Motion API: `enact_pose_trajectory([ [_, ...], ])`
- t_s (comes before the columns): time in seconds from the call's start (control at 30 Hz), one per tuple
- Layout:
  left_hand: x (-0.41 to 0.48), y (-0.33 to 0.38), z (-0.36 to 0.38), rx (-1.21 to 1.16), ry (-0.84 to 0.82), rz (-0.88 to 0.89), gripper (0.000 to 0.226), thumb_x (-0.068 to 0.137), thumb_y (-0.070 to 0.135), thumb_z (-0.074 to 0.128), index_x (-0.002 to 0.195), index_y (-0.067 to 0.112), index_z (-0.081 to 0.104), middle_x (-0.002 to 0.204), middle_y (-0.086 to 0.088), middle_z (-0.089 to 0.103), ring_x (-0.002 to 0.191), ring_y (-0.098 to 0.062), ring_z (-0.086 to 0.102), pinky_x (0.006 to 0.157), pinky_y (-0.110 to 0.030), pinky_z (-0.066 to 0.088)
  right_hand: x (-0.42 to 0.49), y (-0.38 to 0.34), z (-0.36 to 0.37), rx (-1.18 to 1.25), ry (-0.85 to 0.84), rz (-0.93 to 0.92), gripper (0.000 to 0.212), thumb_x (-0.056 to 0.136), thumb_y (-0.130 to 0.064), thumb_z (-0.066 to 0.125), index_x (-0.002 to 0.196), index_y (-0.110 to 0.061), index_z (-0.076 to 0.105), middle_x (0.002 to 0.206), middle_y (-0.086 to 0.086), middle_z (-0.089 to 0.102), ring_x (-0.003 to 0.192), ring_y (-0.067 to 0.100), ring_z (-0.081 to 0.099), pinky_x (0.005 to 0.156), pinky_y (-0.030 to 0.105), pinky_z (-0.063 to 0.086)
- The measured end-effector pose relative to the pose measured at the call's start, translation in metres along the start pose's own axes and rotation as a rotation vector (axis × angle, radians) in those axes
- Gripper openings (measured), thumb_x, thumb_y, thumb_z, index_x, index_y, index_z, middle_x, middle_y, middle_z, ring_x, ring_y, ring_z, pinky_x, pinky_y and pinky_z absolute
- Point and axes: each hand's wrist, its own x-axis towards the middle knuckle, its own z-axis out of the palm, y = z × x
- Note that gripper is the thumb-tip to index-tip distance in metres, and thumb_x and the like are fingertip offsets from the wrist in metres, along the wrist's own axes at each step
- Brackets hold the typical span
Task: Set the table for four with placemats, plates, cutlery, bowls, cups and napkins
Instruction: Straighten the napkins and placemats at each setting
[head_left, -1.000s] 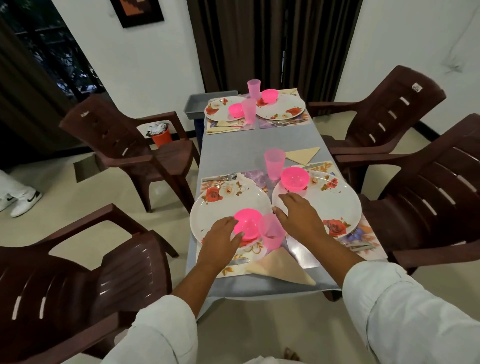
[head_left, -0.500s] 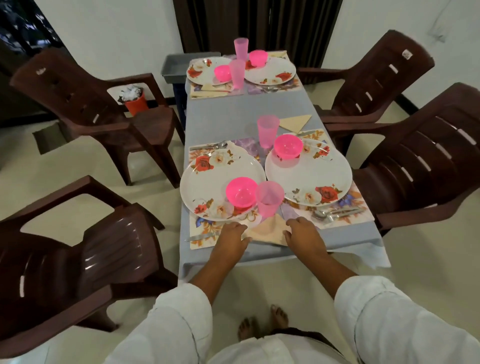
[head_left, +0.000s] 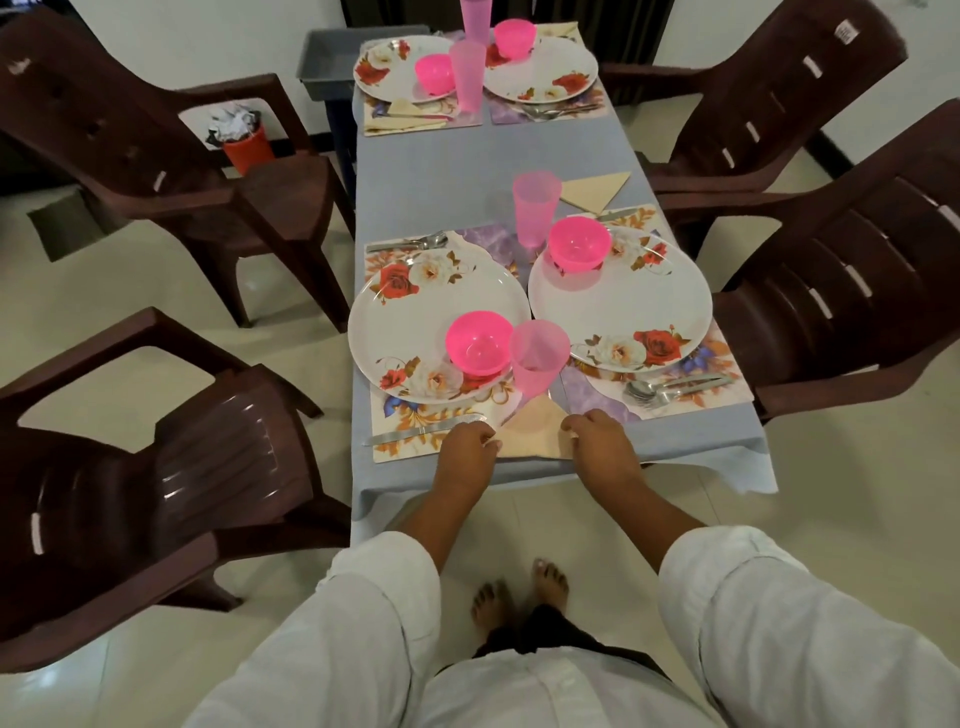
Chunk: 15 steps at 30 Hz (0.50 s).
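Napkin step, near-left setting. The folded beige napkin (head_left: 535, 436) lies at the near edge of the tabletop (head_left: 467, 176), just this side of a pink cup (head_left: 537, 358) and partly on the floral placemat (head_left: 415, 418). The left hand (head_left: 467, 454) is at its left edge and the right hand (head_left: 605, 449) at its right corner. Fingers (head_left: 489, 441) of both are curled, tips touching the napkin; whether they pinch or only nudge it cannot be told. All four settings look stocked. Next move, likely: square the napkin beside the knife (head_left: 415, 432) and release it without bumping the cup.
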Motion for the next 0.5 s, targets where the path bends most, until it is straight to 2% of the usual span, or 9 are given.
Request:
enact_pose_trajectory([
  [0.13,-0.007,-0.010,-0.005,-0.049,0.071,-0.079,0.019,0.097,0.018,0.066,0.108,0.006,0.074,0.105,-0.011,0.073,0.093,-0.019,0.063,0.079,-0.023,0.041,0.007,-0.009,0.000,0.010,-0.056,-0.083,0.038,0.096,-0.002,0.056,0.131,-0.013,0.065,0.130,0.011,0.061,0.114,0.026,0.059,0.099,0.030,0.046],
  [0.3,-0.012,-0.016,-0.010,-0.073,0.107,-0.132,0.019,0.097,0.019,0.065,0.110,0.007,0.071,0.106,-0.011,0.072,0.100,-0.024,0.066,0.082,-0.024,0.043,0.015,-0.019,-0.001,0.010,-0.061,-0.134,0.038,0.097,0.000,0.054,0.130,-0.013,0.067,0.132,0.012,0.061,0.114,0.027,0.061,0.102,0.031,0.046],
  [0.4,-0.015,-0.013,-0.012,-0.077,0.109,-0.121,0.028,0.096,0.019,0.068,0.120,0.006,0.068,0.114,-0.011,0.070,0.106,-0.024,0.064,0.086,-0.025,0.046,0.013,-0.022,-0.004,-0.024,-0.047,-0.129,0.036,0.098,-0.009,0.056,0.131,-0.018,0.067,0.133,0.008,0.062,0.114,0.025,0.062,0.101,0.033,0.050],
  [0.5,-0.016,-0.009,-0.014,-0.077,0.123,-0.098,0.032,0.095,0.021,0.069,0.123,0.007,0.064,0.121,-0.011,0.065,0.109,-0.023,0.063,0.091,-0.029,0.050,0.007,-0.019,-0.011,-0.058,0.073,-0.138,0.029,0.098,-0.023,0.061,0.125,-0.019,0.070,0.126,0.007,0.065,0.109,0.023,0.063,0.093,0.034,0.053],
])
